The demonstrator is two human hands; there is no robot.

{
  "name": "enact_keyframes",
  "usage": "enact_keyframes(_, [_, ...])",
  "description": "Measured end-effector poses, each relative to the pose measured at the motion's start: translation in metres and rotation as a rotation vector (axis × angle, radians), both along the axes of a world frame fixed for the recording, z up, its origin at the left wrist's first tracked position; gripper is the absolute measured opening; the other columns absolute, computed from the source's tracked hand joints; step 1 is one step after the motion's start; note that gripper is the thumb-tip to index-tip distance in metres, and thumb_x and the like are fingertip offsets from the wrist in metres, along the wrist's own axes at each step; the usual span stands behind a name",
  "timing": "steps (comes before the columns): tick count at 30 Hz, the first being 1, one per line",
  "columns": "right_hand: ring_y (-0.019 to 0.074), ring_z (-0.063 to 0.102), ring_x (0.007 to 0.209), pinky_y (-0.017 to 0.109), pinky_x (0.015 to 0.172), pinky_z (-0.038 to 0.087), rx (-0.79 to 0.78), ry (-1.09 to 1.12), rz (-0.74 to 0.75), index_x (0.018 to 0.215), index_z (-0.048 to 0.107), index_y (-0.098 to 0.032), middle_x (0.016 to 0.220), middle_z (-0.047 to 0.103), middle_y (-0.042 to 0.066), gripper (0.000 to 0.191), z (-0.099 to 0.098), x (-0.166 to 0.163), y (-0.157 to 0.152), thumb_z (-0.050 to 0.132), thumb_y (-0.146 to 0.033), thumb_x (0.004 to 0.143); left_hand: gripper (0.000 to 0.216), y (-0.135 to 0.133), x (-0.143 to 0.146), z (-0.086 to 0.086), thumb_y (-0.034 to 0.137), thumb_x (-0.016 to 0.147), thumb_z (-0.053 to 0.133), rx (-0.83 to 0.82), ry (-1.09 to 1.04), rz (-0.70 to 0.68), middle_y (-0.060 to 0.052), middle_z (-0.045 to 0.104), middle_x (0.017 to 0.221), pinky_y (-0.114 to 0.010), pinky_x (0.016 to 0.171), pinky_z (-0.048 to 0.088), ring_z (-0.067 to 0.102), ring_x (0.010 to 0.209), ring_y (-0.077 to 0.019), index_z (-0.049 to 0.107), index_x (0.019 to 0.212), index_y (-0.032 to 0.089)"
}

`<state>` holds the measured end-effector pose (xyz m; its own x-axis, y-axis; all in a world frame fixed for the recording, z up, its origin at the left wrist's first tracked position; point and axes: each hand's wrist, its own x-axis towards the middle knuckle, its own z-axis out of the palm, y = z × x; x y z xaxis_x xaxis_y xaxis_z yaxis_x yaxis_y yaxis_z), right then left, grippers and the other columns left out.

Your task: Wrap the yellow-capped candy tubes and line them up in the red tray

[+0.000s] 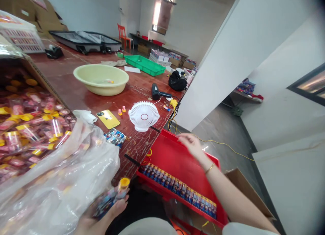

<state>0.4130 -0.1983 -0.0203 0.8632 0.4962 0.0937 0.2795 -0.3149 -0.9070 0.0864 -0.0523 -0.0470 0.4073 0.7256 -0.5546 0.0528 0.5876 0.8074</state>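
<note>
My left hand point(111, 211) is closed at the lower left, around a small clear tube with a yellow cap point(124, 183) and some blue printed wrappers point(103, 206). Over the far part of a red tray point(175, 154) hangs my right hand point(191, 145), a thin bracelet at its wrist; its fingers are blurred and I see nothing held in them. Along the tray's near side stands a row of blue-wrapped tubes with yellow caps point(177, 187). A box to the left is heaped with pink tubes with yellow caps point(33, 130), its plastic liner point(83, 170) spilling over the front.
On the red table point(68, 89) are a white fan point(144, 116), a yellow phone point(108, 119), a blue printed wrapper stack point(115, 137), two small pink tubes point(122, 110), a cream basin point(101, 79), a hair dryer point(158, 92) and a green tray point(144, 65). A cardboard box point(247, 191) stands right.
</note>
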Motion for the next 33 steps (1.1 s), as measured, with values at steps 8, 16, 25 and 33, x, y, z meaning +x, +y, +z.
enact_keyframes(8, [0.0111, 0.063, 0.072, 0.025, 0.069, 0.048, 0.449, 0.858, 0.418, 0.095, 0.053, -0.022, 0.083, 0.065, -0.003, 0.057, -0.030, -0.171, 0.039, 0.087, -0.027, 0.051, 0.051, -0.022, 0.043, -0.002, 0.032, 0.040, 0.090, -0.021, -0.084, -0.078, -0.004, 0.074, 0.073, -0.035, 0.061, 0.059, 0.069, 0.070, -0.0249, 0.068, 0.083, 0.018])
enact_keyframes(16, [0.0103, 0.064, 0.072, 0.024, 0.069, 0.049, 0.426, 0.910, 0.396, 0.096, 0.050, -0.021, 0.083, 0.067, -0.003, 0.049, -0.024, -0.170, 0.039, 0.082, -0.020, 0.059, 0.042, -0.028, 0.037, 0.011, 0.037, 0.056, 0.082, -0.013, -0.137, -0.117, -0.007, 0.074, 0.081, -0.037, 0.063, 0.059, 0.069, 0.076, -0.0269, 0.067, 0.088, 0.015])
enact_keyframes(25, [0.0104, 0.062, 0.064, 0.024, 0.065, 0.051, -0.146, 0.519, -0.246, 0.100, 0.052, -0.017, 0.072, 0.063, -0.004, 0.035, -0.063, -0.028, -0.090, 0.072, -0.017, 0.071, 0.045, -0.019, 0.024, 0.004, 0.040, 0.073, 0.069, -0.140, -0.204, -0.227, -0.009, 0.073, 0.104, -0.032, 0.073, 0.059, 0.068, 0.095, -0.0255, 0.059, 0.110, 0.018])
enact_keyframes(33, [0.0137, 0.062, 0.079, 0.030, 0.067, 0.054, -0.659, 0.659, -0.327, 0.109, 0.056, -0.013, 0.099, 0.062, 0.005, 0.024, -0.152, -0.059, -0.156, 0.054, -0.028, 0.090, 0.042, -0.029, 0.026, 0.012, 0.041, 0.065, 0.076, 0.000, -0.102, -0.303, -0.008, 0.077, 0.088, -0.029, 0.067, 0.061, 0.071, 0.086, -0.0264, 0.068, 0.097, 0.015])
